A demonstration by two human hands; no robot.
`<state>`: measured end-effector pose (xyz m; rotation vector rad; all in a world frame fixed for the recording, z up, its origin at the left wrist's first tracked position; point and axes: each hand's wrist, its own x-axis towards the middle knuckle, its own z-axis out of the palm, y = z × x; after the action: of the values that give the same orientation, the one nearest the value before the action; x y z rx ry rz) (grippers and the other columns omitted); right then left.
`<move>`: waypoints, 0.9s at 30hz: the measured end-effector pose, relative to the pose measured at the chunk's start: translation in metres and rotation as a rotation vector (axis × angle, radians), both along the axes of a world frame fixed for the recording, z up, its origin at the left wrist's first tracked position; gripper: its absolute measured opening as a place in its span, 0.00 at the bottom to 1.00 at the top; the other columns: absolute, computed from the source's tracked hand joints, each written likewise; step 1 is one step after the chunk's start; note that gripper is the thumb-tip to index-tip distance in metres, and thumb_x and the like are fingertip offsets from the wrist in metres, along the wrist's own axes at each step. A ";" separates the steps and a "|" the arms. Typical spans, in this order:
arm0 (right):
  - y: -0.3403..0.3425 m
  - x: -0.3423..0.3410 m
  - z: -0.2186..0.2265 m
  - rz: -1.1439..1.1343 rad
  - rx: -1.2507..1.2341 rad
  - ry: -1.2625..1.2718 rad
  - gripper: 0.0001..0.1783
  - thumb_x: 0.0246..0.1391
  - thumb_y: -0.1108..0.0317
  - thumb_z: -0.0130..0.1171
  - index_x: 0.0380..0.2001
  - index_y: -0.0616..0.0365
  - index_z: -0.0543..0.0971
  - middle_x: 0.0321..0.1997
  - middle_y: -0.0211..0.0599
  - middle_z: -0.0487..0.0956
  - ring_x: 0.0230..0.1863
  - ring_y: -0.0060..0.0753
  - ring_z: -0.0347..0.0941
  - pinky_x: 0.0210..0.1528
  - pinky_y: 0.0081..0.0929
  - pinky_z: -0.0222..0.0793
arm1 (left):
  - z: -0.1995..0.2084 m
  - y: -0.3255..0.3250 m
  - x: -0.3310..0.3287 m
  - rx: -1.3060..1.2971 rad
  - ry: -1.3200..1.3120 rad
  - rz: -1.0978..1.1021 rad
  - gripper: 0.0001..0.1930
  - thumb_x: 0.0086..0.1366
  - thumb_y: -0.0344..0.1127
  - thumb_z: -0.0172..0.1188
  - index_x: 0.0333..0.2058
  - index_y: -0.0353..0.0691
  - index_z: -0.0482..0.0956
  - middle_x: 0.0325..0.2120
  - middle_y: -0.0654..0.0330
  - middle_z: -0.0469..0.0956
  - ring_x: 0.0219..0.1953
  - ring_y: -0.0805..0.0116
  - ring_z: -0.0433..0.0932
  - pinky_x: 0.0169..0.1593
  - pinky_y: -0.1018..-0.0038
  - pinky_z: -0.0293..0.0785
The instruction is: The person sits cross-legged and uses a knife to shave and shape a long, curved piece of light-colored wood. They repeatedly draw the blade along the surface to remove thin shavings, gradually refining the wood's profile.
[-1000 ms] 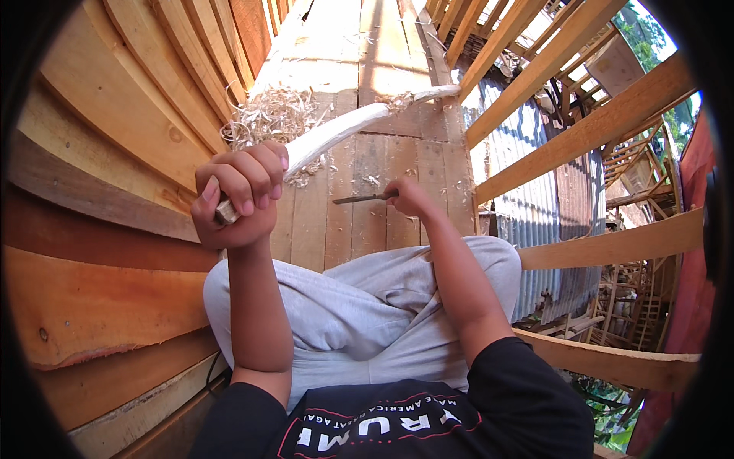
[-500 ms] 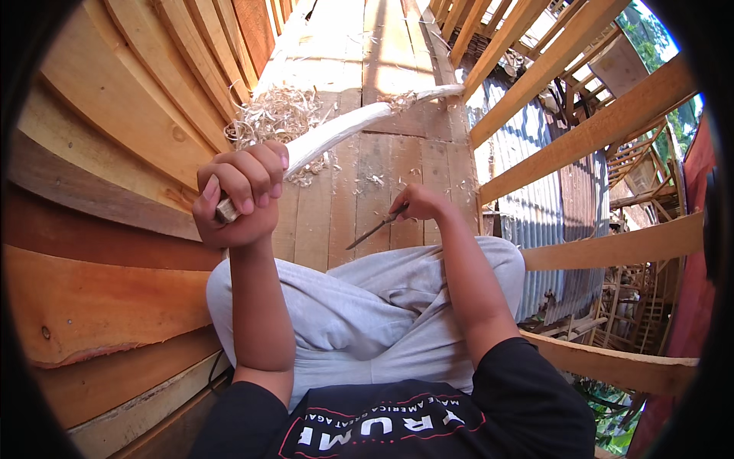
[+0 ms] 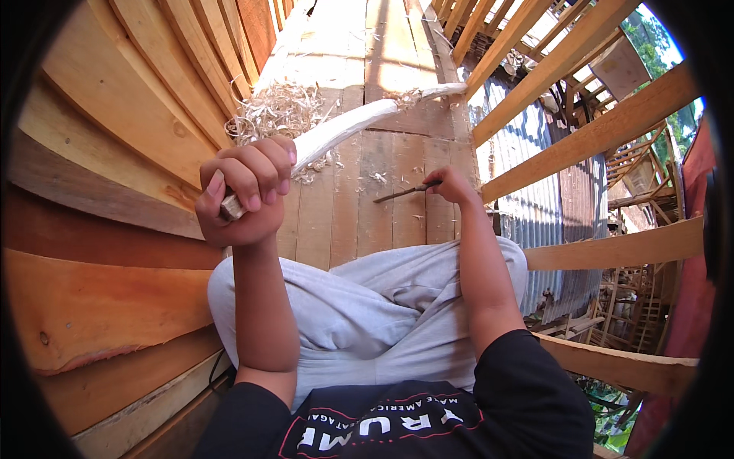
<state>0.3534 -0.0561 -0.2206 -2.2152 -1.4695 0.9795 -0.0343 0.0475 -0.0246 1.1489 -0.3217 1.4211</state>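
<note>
My left hand [image 3: 247, 187] is closed in a fist round the near end of a long, curved, pale stick [image 3: 344, 128]. The stick slants away to the right, and its far end lies near the floor's right edge by the railing. Bare whittled wood shows along most of it, with a rougher, darker patch near the far end. In my right hand [image 3: 451, 186] is a knife [image 3: 405, 191], its thin dark blade pointing left and slightly toward me. The blade is apart from the stick, above the floorboards. My fingers hide most of the knife's handle.
Curly wood shavings [image 3: 279, 115] are heaped on the plank floor [image 3: 344, 199] beyond my left hand. A plank wall [image 3: 107, 115] rises close on the left. Along the right runs a slatted wooden railing [image 3: 589, 141], with corrugated metal sheets [image 3: 550, 229] beyond it. My crossed legs [image 3: 367, 306] are in front.
My right hand has moved away from me and to the right, carrying the knife, whose blade now lies flatter. My left hand and the stick have shifted only slightly.
</note>
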 end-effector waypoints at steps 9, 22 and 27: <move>0.003 -0.007 0.010 0.007 -0.026 -0.016 0.16 0.44 0.77 0.71 0.40 0.58 0.85 0.35 0.34 0.85 0.38 0.24 0.79 0.44 0.25 0.73 | 0.002 0.000 -0.002 -0.015 0.017 -0.014 0.16 0.61 0.41 0.40 0.15 0.46 0.64 0.13 0.61 0.65 0.18 0.66 0.64 0.38 0.64 0.63; -0.028 0.025 0.056 -0.132 -0.211 -0.277 0.15 0.39 0.86 0.66 0.33 0.59 0.86 0.30 0.37 0.85 0.33 0.26 0.81 0.39 0.26 0.76 | 0.003 0.000 0.003 -0.012 -0.022 -0.007 0.15 0.59 0.39 0.39 0.14 0.44 0.64 0.12 0.58 0.66 0.16 0.65 0.64 0.36 0.63 0.65; -0.021 0.022 0.063 -0.191 0.059 -0.167 0.15 0.39 0.85 0.67 0.34 0.61 0.85 0.29 0.38 0.85 0.31 0.27 0.80 0.36 0.25 0.75 | 0.004 -0.001 -0.004 0.020 0.065 -0.038 0.17 0.64 0.42 0.40 0.16 0.48 0.64 0.15 0.64 0.64 0.22 0.67 0.63 0.41 0.65 0.60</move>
<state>0.3753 -0.0773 -0.1575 -2.3901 -1.3036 0.6964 -0.0380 0.0468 -0.0209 1.1966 -0.3109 1.3468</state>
